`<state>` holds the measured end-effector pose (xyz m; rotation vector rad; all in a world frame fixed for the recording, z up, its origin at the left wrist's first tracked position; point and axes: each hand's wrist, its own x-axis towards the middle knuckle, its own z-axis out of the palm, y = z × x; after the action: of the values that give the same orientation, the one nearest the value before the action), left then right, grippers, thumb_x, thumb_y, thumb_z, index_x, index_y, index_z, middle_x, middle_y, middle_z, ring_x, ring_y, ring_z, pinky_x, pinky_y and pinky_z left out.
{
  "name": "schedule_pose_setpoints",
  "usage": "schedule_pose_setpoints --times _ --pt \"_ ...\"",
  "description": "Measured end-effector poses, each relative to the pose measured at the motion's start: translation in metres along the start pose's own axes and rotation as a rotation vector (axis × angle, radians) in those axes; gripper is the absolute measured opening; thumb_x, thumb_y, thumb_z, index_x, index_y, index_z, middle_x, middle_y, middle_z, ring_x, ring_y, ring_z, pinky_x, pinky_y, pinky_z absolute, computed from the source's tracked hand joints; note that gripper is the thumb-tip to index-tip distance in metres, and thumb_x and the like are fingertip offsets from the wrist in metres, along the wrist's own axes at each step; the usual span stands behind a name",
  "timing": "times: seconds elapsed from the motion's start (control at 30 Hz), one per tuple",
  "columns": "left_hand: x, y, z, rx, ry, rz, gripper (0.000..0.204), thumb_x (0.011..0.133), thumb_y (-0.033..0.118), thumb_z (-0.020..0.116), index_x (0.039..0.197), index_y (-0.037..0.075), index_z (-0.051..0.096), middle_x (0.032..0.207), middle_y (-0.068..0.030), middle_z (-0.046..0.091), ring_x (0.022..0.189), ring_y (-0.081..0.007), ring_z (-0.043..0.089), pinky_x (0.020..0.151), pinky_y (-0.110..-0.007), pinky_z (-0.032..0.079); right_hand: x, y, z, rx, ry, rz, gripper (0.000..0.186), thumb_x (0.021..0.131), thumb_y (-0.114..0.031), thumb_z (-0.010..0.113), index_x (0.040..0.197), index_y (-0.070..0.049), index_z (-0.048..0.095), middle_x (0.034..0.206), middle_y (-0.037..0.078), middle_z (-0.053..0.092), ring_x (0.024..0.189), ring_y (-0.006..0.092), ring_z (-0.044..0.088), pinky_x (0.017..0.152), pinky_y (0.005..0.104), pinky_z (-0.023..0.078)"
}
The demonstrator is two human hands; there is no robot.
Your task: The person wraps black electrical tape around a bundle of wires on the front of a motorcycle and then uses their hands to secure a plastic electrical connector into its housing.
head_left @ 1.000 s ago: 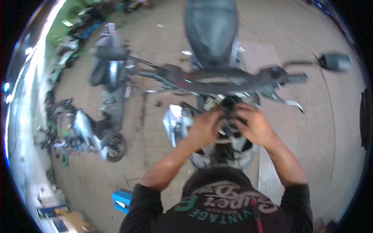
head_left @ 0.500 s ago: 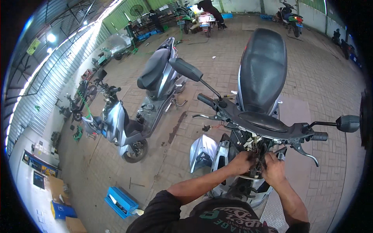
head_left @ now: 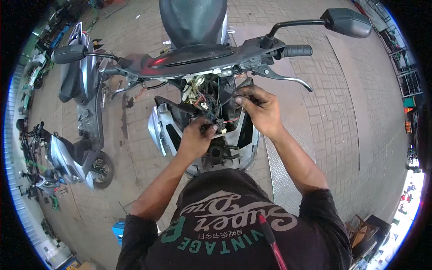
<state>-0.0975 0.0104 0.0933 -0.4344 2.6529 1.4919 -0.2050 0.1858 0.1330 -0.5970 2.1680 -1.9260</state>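
Note:
The front of a silver and black scooter (head_left: 245,155) is opened up before me, with a tangle of wires and pale connectors (head_left: 196,94) exposed below the handlebar (head_left: 189,67). Low in that cavity, my left hand (head_left: 194,140) has its fingers curled together beside a small white connector (head_left: 223,131) on a reddish wire. Whatever those fingers grip is hidden. Higher and to the right, my right hand (head_left: 261,109) pinches thumb against forefinger at the cavity's right side. Anything in that pinch is too small to name. Both hands' fingertips are dark with grime.
The brake lever (head_left: 288,78) and right mirror (head_left: 348,22) jut out beyond my right hand. Another silver scooter (head_left: 85,99) stands at left. A metal tread plate (head_left: 281,168) lies on the brick floor at right. A blue box (head_left: 118,230) is near my left elbow.
My view has tilted down and swung right, bringing the scooter's front nearer the middle. My hands, close together before, are now farther apart, the right one higher and clear of the wires' middle.

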Motion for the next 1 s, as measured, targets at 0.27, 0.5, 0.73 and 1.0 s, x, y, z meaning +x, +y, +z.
schedule_pose_setpoints --times 0.27,0.5,0.73,1.0 --pt "-0.004 -0.004 0.056 0.457 0.034 0.276 0.043 0.079 0.022 0.066 0.117 0.007 0.054 0.102 -0.0212 0.058 0.093 -0.0372 0.060 0.080 -0.045 0.050 -0.014 0.012 -0.011 0.069 -0.037 0.079 0.012 0.081 0.002 0.065 0.093 0.003 0.064 0.091 0.005 0.063 0.075 0.0094 0.056 0.065 0.0227 0.045" --pt "0.004 -0.025 0.046 0.034 -0.011 0.166 0.042 0.077 0.012 0.070 0.113 0.001 0.053 0.096 -0.0185 0.065 0.085 -0.0304 0.065 0.075 -0.036 0.051 -0.013 0.018 -0.002 -0.098 -0.112 -0.113 0.014 0.078 0.003 0.065 0.092 0.003 0.065 0.093 0.011 0.064 0.085 0.0189 0.061 0.074 0.0284 0.048" --pt "-0.019 0.031 0.006 -0.372 0.096 -0.016 0.039 0.075 0.005 0.073 0.106 -0.004 0.053 0.095 -0.0139 0.066 0.086 -0.0183 0.064 0.074 -0.030 0.050 -0.012 0.007 0.014 -0.234 -0.202 -0.074 0.016 0.076 0.002 0.064 0.092 0.000 0.065 0.086 0.012 0.063 0.082 0.0203 0.061 0.074 0.0304 0.047" --pt "-0.013 0.035 0.002 -0.449 0.185 0.059 0.051 0.073 0.007 0.076 0.113 -0.001 0.046 0.097 -0.0128 0.065 0.089 -0.0185 0.064 0.074 -0.029 0.051 -0.007 0.004 0.023 -0.207 -0.178 -0.127 0.016 0.073 -0.003 0.062 0.088 0.000 0.066 0.083 0.016 0.063 0.079 0.0315 0.063 0.071 0.0360 0.049"
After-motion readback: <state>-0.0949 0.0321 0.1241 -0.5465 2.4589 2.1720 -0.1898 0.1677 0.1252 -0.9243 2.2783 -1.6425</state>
